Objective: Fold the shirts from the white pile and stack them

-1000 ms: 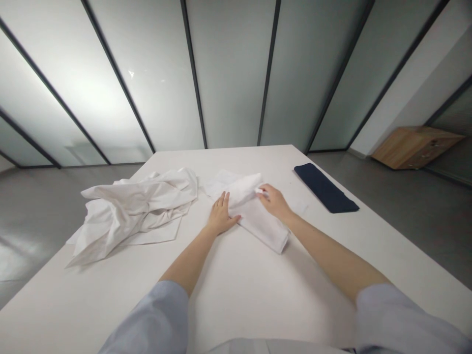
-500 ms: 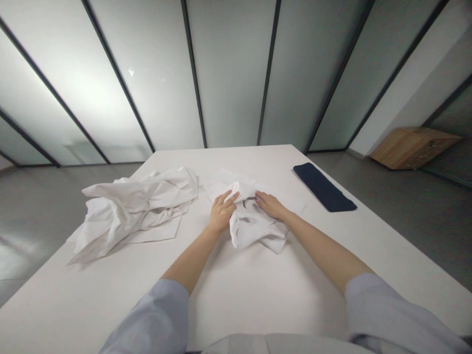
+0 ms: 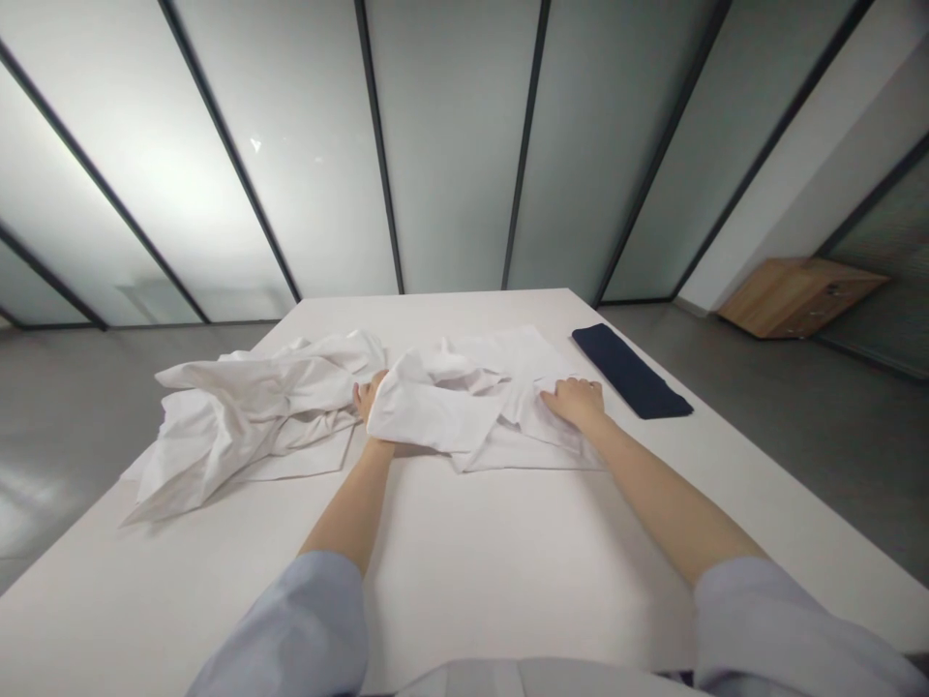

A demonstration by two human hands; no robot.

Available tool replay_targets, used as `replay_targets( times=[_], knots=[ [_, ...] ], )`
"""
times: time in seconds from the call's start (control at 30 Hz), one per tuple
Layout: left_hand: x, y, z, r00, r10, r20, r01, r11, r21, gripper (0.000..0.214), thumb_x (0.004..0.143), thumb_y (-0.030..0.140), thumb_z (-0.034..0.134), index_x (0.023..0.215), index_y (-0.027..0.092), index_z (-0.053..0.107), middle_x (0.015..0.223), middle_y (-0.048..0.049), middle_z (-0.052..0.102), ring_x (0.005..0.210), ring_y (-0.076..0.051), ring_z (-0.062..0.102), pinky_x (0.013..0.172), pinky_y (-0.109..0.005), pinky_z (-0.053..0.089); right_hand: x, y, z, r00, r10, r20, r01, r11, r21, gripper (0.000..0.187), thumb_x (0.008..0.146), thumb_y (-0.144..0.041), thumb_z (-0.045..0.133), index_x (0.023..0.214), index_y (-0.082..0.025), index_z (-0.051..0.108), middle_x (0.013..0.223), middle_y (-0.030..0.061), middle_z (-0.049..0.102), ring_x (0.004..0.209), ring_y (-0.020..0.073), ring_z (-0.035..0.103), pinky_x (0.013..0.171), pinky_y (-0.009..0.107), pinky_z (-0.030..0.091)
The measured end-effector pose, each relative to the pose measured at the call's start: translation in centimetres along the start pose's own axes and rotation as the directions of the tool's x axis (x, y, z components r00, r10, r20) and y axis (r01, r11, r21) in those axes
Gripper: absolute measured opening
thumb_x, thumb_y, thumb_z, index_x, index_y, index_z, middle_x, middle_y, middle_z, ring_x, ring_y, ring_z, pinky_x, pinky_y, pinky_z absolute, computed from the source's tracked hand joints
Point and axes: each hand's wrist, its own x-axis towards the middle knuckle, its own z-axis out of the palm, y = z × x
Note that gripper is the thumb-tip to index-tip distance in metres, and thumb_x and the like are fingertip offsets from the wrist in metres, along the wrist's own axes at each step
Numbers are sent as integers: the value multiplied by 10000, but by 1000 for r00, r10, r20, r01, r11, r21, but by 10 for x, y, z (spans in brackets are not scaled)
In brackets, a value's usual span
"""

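Note:
A white garment (image 3: pixel 442 411), wrinkled and partly spread, lies across the middle of the white table (image 3: pixel 523 552). My left hand (image 3: pixel 368 395) is at its left end, with cloth hanging over the wrist and hiding part of the hand; the fingers look closed on the fabric. At the garment's right side, my right hand (image 3: pixel 579 399) presses down with curled fingers gripping the cloth. A crumpled heap of white cloth (image 3: pixel 239 397) lies just left of my left hand, close to the garment.
A folded dark navy cloth (image 3: pixel 631 373) lies near the table's right edge, beyond my right hand. Frosted glass panels (image 3: pixel 450 145) stand behind the table. A wooden cabinet (image 3: pixel 791 295) is on the floor at the far right.
My hands have moved apart, the left one leftward and the right one rightward. The bunched garment between them is now stretched wider and flatter.

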Motion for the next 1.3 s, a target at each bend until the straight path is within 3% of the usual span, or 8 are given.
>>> replay_targets(
  times=[0.1, 0.23, 0.43, 0.7, 0.83, 1.0, 1.17, 1.3],
  knots=[
    [0, 22, -3, 984, 178, -28, -179, 981, -74, 363, 873, 300, 443, 1187, 177, 577, 1239, -148, 601, 1225, -275, 499, 1116, -491, 255, 11, 2, 6, 999, 0, -53, 6, 993, 116, 558, 915, -521, 381, 1277, -143, 575, 1332, 189, 544, 1237, 318, 482, 1009, 472, 332],
    [-15, 53, 2, 836, 462, 295, -425, 887, -182, 582, 882, 491, 469, 1384, 198, 425, 1462, -139, 419, 1355, -257, 374, 1109, -430, 299, 22, -10, 20, 999, -22, 42, 9, 956, 293, 583, 942, -528, 315, 1396, -194, 463, 1485, 133, 405, 1367, 316, 338, 1076, 544, 257],
    [-43, 72, 33, 725, 280, 629, -394, 918, 46, 1200, 547, 636, 772, 1509, 229, 182, 1587, -210, 38, 1427, -427, 143, 1058, -604, 285, 5, -55, 17, 930, -365, 54, 222, 671, 707, 519, 981, -423, 223, 1331, -199, 533, 1444, 71, 475, 1355, 190, 385, 1139, 432, 226],
    [-30, 72, 41, 623, 383, 682, -525, 851, 2, 680, 648, 494, 748, 1278, 314, 566, 1549, -74, 280, 1331, -345, 383, 1059, -525, 354, -54, -92, 7, 744, -667, -38, 297, 280, 913, 620, 868, -670, 347, 979, -190, 723, 1110, 90, 700, 1138, 270, 583, 1083, 466, 340],
    [-31, 66, 36, 662, 349, 663, -492, 870, 34, 281, 798, 373, 595, 1044, 276, 689, 1278, -69, 580, 1148, -261, 554, 969, -405, 461, -41, -60, -8, 855, -490, -171, 286, 168, 943, 661, 868, -692, 309, 850, -174, 721, 918, 98, 734, 974, 259, 658, 991, 454, 427],
    [-23, 56, 13, 773, 322, 546, -437, 895, 91, 215, 773, 279, 575, 937, 217, 699, 1070, -97, 644, 1003, -245, 611, 905, -356, 497, -14, -15, -2, 948, 144, -282, 230, 298, 926, 504, 838, -612, 372, 703, -192, 616, 687, 83, 671, 808, 245, 657, 866, 408, 481],
    [27, 40, -78, 938, 335, 92, -346, 925, 156, 422, 655, 205, 630, 1075, 244, 666, 1238, -53, 582, 1107, -262, 565, 972, -378, 460, -6, -2, 25, 946, 280, -163, 62, 338, 939, 340, 768, -504, 435, 661, -209, 565, 649, 58, 627, 734, 225, 617, 734, 351, 483],
    [74, 15, -166, 936, 275, -222, -181, 913, 366, 395, 679, 229, 608, 1066, 190, 673, 1270, -35, 554, 1164, -264, 521, 1020, -408, 388, -2, -7, 31, 956, 254, -144, 66, 292, 954, 286, 737, -460, 457, 662, -208, 569, 624, 38, 611, 663, 196, 576, 630, 305, 442]
  ],
)
